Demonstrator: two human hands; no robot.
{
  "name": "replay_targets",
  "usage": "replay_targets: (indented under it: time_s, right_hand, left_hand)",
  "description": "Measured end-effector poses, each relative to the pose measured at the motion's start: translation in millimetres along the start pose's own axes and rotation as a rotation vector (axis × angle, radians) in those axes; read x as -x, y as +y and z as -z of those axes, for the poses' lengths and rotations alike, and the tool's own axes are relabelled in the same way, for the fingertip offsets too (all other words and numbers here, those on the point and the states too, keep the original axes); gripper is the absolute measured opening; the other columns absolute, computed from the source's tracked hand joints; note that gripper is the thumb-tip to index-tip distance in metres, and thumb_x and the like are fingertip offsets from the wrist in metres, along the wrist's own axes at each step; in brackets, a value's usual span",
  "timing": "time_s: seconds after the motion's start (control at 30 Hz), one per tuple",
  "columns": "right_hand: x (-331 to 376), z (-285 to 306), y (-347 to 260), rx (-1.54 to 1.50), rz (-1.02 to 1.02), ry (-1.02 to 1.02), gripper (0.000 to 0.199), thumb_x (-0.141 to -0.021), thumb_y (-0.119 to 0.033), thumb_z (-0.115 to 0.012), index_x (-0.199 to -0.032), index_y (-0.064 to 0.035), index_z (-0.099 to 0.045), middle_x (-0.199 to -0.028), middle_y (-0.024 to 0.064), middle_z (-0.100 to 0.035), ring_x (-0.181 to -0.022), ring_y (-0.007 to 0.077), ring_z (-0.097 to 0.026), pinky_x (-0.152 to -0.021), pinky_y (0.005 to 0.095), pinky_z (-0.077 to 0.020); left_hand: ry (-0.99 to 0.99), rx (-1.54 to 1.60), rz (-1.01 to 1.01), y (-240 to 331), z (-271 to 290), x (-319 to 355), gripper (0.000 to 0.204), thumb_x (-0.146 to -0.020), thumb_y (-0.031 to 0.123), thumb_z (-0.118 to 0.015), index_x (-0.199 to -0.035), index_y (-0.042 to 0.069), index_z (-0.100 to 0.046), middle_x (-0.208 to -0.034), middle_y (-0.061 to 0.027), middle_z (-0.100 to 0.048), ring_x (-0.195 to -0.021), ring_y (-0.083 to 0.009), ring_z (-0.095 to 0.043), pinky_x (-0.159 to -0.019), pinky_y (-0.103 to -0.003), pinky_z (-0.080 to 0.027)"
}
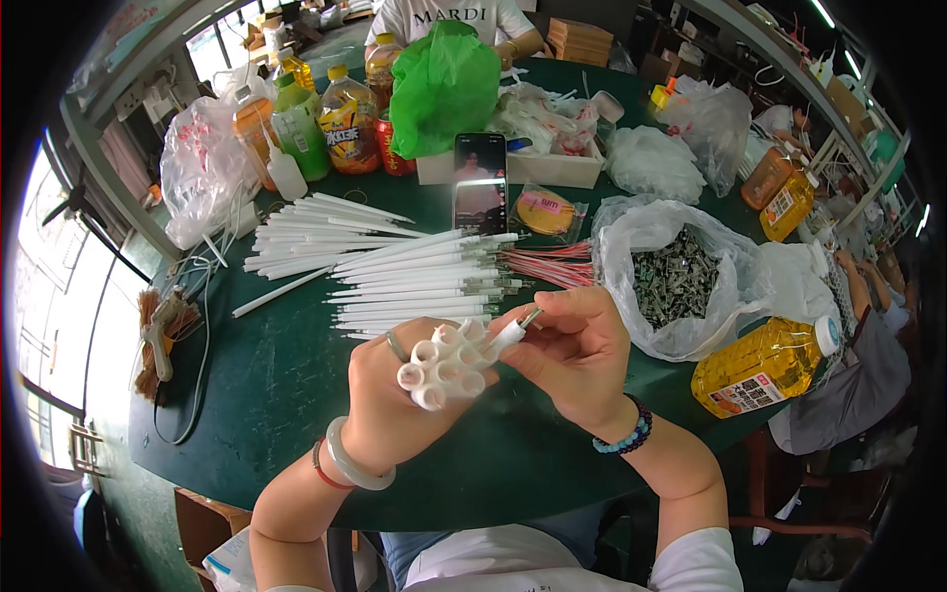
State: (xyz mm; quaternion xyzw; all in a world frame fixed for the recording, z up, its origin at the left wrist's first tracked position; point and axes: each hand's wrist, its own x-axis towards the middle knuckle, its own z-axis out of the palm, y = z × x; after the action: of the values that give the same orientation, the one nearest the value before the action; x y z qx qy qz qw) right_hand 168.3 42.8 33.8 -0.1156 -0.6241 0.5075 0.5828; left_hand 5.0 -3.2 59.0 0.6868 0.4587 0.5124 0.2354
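Observation:
A bundle of white plastic tubes [442, 377] is in my left hand [380, 405], fingers wrapped round it and the hollow ends facing me. My right hand [584, 357] pinches a small circuit board [533, 318] at the mouth of one white tube [509, 333], which sticks out to the right of the bundle. How deep the board sits in it I cannot tell. Just beyond both hands lies a row of white tubes [419, 281], with metallic bits showing at their right ends. Beside them are red and white wires [552, 264].
An open plastic bag [619, 296] of small circuit boards stands at right, near a lying oil bottle [764, 365]. Farther back are a propped phone [479, 185], a yellow round item in a packet [545, 211], drink bottles [350, 118] and a green bag [446, 84]. Someone sits opposite.

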Motion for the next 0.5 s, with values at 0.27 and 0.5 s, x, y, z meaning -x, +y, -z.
replay_targets:
  time_s: [0.27,0.5]
  right_hand:
    - [2,3,7,-0.181,0.092,-0.098,0.034,-0.073,0.012,-0.058,-0.101,-0.0001,-0.043,-0.101,0.0171,-0.054,-0.095,0.0257,-0.056,-0.078,0.033,-0.0505]
    - [-23,59,-19,0.853,0.156,-0.035,0.051,-0.067,0.001,-0.066,-0.113,-0.0019,-0.045,-0.113,0.0162,-0.052,-0.096,0.0234,-0.057,-0.081,0.0318,-0.0462]
  left_hand:
    - [0.011,-0.108,-0.294,2,5,-5,0.029,-0.055,0.002,-0.074,-0.08,0.002,-0.058,-0.073,-0.0072,-0.061,-0.061,-0.0159,-0.06,-0.055,-0.024,-0.047]
    - [-0.243,-0.271,-0.213,-19,10,-7,0.03,-0.053,0.003,-0.069,-0.082,0.003,-0.058,-0.074,-0.0082,-0.06,-0.066,-0.0241,-0.06,-0.059,-0.028,-0.048]
